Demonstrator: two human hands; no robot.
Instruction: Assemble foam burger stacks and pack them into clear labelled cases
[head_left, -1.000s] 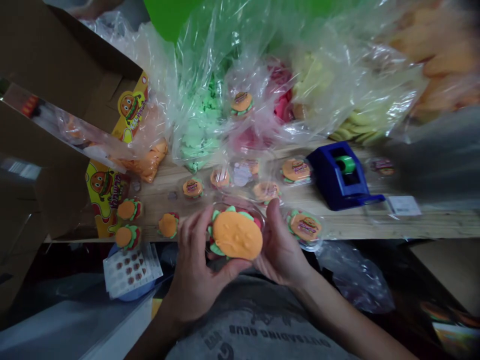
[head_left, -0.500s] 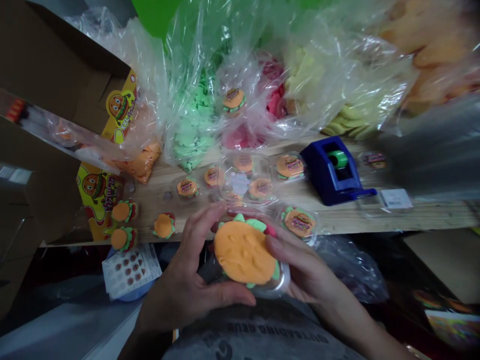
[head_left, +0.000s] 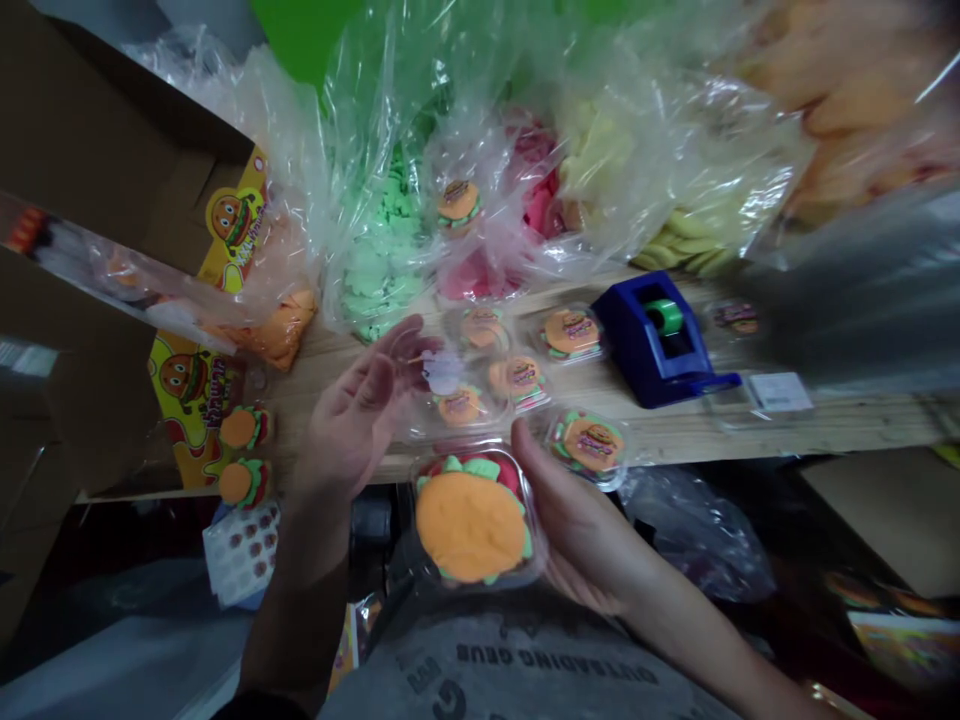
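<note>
My right hand (head_left: 581, 510) holds a clear plastic tub (head_left: 536, 560) from its right side, low in front of my body. In the tub sits a large candy burger (head_left: 471, 525) with an orange top, green frills and red pieces; its top is uncovered. Over the table, my left hand (head_left: 356, 415) pinches the left edge of a clear plastic lid (head_left: 480, 420) bearing a white label (head_left: 441, 370). Through or beside the lid show small packed burgers (head_left: 517, 376) with printed stickers. Another packed burger (head_left: 592, 445) lies just beyond my right thumb.
A blue tape dispenser (head_left: 656, 340) stands to the right. Clear bags of green (head_left: 382, 250), red (head_left: 536, 170) and yellow pieces (head_left: 679, 240) line the back. At left are an open cardboard box (head_left: 97, 130), two small unwrapped burgers (head_left: 240, 427) and a sticker sheet (head_left: 244, 550).
My left hand has left the large burger, reached forward to the clear lid and shifted it left. The right hand now holds the tub alone, slightly lower and further left.
</note>
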